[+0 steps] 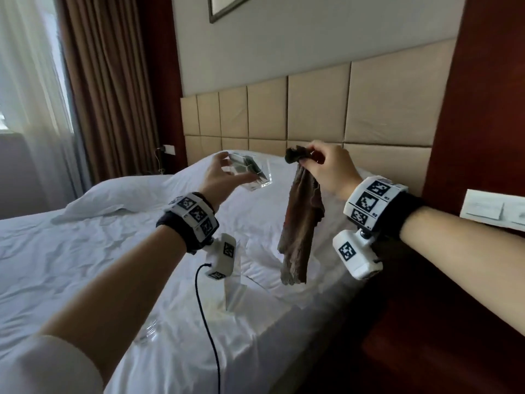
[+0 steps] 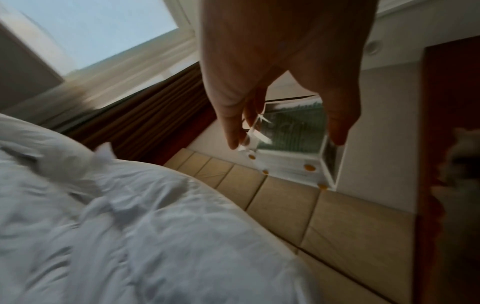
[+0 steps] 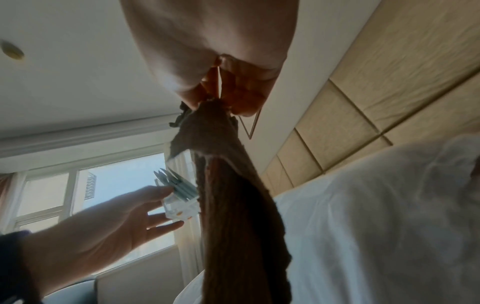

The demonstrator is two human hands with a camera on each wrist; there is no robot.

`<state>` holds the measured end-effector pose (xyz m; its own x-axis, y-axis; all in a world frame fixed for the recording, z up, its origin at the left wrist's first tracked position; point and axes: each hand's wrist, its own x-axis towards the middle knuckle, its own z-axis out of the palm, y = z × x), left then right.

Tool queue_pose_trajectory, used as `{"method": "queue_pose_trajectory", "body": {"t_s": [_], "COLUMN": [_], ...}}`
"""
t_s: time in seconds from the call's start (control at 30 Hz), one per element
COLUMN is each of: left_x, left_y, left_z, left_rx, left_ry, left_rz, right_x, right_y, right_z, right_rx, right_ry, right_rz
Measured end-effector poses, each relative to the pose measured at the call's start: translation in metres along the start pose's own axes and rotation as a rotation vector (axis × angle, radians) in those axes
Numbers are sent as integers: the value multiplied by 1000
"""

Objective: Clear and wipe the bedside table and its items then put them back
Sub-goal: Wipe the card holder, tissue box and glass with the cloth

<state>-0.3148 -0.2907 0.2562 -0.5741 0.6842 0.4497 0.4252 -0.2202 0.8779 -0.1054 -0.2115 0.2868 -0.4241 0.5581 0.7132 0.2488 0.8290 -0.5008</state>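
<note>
Clear acrylic box (image 1: 252, 173) of sachets up in the air, held over the bed (image 1: 85, 251) by the left hand (image 1: 218, 177), thumb on one side wall and fingertips (image 2: 235, 142) on the opposite edge. Small orange feet on its base show in the left wrist view. Just beside it, not touching, hangs the brown cloth (image 1: 301, 226), pinched at its bunched top by the right hand (image 1: 331, 169), fingers curled round the wad. The cloth's lower hem dangles free above the white sheet, open air all round it. Below the hands, a clear acrylic stand (image 1: 234, 297) and a drinking glass (image 1: 149, 331) lie on the rumpled sheet near the bed's right edge. The padded headboard (image 1: 312, 109) stands behind, well clear of both hands. Far right, a white card (image 1: 494, 209) sits past the red-brown wood panel (image 1: 483, 109). Dark surface (image 1: 426, 322) along the bed's right side, dim in shadow.
</note>
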Motion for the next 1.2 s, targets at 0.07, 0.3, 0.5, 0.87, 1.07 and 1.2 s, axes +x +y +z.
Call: {"method": "queue_pose_trajectory", "body": {"t_s": [0.07,0.3,0.5,0.87,1.07,1.2], "left_x": [3,22,30,6,-1,4], "left_y": [22,67,88,107,112,112], "left_z": [24,113,191,294,315,333], "left_rx": [-16,-172,-278,-468,-550,-586], "left_ry": [-66,-293,-464,-857,-943,-883], "left_rz": [56,151,226,264,220,171], "right_x": [7,20,17,-8,-18,-23], "right_y": [4,36,74,123,137,139], "right_z": [-16,-76,-126,-200,-217,-217], "right_rx": [16,82,117,4,-45,-27], "right_ry": [66,312,420,572,600,576], "right_rz": [13,116,242,399,459,460]}}
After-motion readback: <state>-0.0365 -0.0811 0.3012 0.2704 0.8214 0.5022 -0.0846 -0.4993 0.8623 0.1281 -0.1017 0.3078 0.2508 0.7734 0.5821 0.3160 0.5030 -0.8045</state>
